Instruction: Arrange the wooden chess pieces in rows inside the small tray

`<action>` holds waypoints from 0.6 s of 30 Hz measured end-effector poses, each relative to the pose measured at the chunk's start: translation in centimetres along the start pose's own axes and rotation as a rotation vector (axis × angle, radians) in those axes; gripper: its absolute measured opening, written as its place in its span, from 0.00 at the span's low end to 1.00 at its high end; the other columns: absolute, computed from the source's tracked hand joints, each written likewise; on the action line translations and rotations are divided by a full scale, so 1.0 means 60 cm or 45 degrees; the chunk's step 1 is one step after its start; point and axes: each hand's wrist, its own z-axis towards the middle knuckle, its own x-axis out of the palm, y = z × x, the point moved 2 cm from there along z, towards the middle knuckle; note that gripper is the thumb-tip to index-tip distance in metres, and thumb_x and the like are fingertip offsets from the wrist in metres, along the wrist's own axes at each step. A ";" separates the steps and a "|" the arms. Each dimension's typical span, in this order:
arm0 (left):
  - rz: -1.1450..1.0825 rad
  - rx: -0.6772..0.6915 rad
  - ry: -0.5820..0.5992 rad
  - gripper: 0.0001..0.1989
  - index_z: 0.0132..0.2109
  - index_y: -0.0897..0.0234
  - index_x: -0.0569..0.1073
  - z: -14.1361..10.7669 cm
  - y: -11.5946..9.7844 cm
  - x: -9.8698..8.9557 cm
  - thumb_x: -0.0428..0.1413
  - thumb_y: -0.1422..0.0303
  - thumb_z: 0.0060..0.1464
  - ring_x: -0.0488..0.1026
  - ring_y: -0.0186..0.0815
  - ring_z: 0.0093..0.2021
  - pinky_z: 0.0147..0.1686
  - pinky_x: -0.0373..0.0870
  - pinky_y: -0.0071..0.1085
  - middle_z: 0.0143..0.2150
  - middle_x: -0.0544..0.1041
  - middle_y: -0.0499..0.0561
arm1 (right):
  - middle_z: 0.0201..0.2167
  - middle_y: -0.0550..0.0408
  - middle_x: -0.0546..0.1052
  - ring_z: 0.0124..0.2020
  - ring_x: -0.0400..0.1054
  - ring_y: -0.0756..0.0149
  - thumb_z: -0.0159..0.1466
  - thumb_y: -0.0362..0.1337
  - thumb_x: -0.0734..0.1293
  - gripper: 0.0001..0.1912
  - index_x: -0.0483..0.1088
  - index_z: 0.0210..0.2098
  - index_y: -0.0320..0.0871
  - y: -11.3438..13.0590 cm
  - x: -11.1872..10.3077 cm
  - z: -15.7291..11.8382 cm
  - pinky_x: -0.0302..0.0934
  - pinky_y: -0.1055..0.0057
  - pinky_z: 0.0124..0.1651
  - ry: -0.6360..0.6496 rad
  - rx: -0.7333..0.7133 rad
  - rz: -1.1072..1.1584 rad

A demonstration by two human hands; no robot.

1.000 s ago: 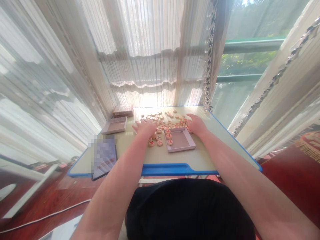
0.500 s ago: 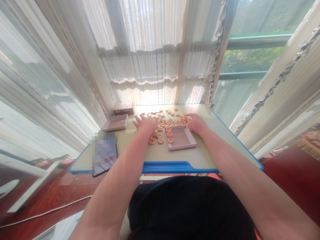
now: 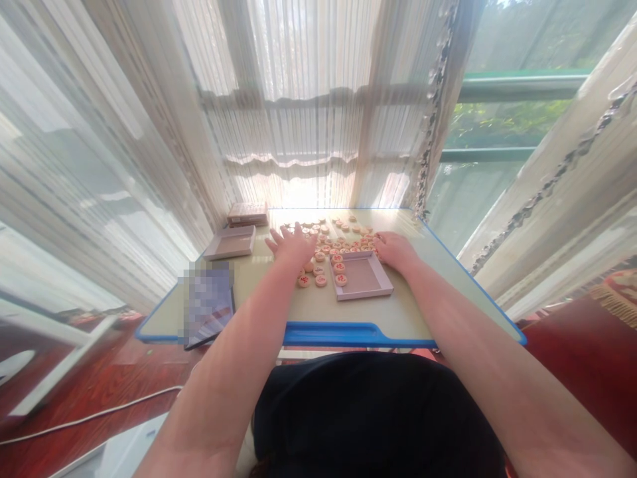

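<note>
Among the discs (image 3: 320,281), left hand (image 3: 294,247) splays wider now, gripping nothing; right hand's (image 3: 396,250) unclear.

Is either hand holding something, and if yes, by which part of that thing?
The left hand is spread and shows no hold on the round pieces. The right hand is at their right side; whether it grips one cannot be told.

Plain black clothing (image 3: 378,411), rounded in outline, bare forearms (image 3: 256,325), bare fingers (image 3: 299,234)
</note>
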 end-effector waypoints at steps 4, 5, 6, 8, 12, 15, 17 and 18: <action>0.067 0.018 0.115 0.38 0.64 0.59 0.59 0.002 0.000 0.002 0.36 0.43 0.53 0.29 0.62 0.67 0.60 0.31 0.59 0.70 0.42 0.55 | 0.56 0.42 0.68 0.58 0.60 0.56 0.65 0.42 0.53 0.24 0.66 0.55 0.37 0.006 -0.006 -0.003 0.51 0.63 0.59 0.000 0.027 0.005; 0.063 0.020 0.111 0.38 0.64 0.59 0.59 0.004 0.000 0.003 0.35 0.43 0.53 0.29 0.62 0.67 0.60 0.31 0.60 0.70 0.42 0.55 | 0.57 0.42 0.68 0.58 0.60 0.56 0.66 0.41 0.53 0.24 0.65 0.56 0.37 0.008 -0.008 -0.004 0.50 0.63 0.59 -0.004 0.038 0.007; 0.056 0.020 0.107 0.39 0.64 0.59 0.59 0.005 0.001 0.004 0.35 0.43 0.53 0.30 0.62 0.67 0.60 0.32 0.60 0.70 0.42 0.56 | 0.57 0.42 0.68 0.58 0.60 0.56 0.66 0.40 0.52 0.25 0.64 0.57 0.36 0.010 -0.010 -0.005 0.50 0.63 0.59 -0.002 0.038 0.008; 0.050 0.022 0.095 0.39 0.64 0.58 0.59 0.007 0.002 0.008 0.35 0.42 0.52 0.31 0.63 0.67 0.59 0.33 0.61 0.70 0.43 0.57 | 0.56 0.44 0.69 0.58 0.60 0.57 0.66 0.39 0.51 0.24 0.66 0.55 0.37 0.012 -0.013 -0.005 0.50 0.63 0.59 0.019 0.008 0.003; 0.032 0.021 0.051 0.40 0.67 0.57 0.51 0.010 0.003 0.017 0.37 0.41 0.52 0.33 0.61 0.67 0.60 0.35 0.59 0.70 0.44 0.58 | 0.55 0.45 0.70 0.57 0.61 0.57 0.66 0.39 0.51 0.23 0.70 0.52 0.39 0.011 -0.013 -0.004 0.50 0.62 0.60 0.050 -0.034 -0.021; 0.004 0.009 0.009 0.42 0.68 0.59 0.45 0.012 0.004 0.020 0.38 0.42 0.52 0.33 0.59 0.68 0.61 0.36 0.57 0.70 0.42 0.59 | 0.56 0.43 0.69 0.59 0.59 0.58 0.66 0.37 0.52 0.24 0.67 0.54 0.36 0.011 -0.012 -0.003 0.49 0.62 0.60 0.015 -0.037 -0.007; 0.023 0.042 0.036 0.40 0.67 0.56 0.50 0.013 0.004 0.021 0.38 0.41 0.52 0.33 0.59 0.68 0.61 0.36 0.57 0.70 0.43 0.56 | 0.56 0.45 0.69 0.59 0.59 0.59 0.65 0.37 0.52 0.23 0.68 0.55 0.37 0.014 -0.011 -0.003 0.48 0.62 0.61 -0.016 -0.049 0.051; 0.040 0.065 0.060 0.39 0.65 0.54 0.54 0.014 0.005 0.021 0.38 0.41 0.52 0.32 0.59 0.68 0.60 0.35 0.58 0.70 0.44 0.55 | 0.56 0.46 0.70 0.59 0.59 0.59 0.65 0.37 0.52 0.23 0.69 0.54 0.38 0.017 -0.011 -0.004 0.48 0.63 0.62 -0.026 -0.063 0.092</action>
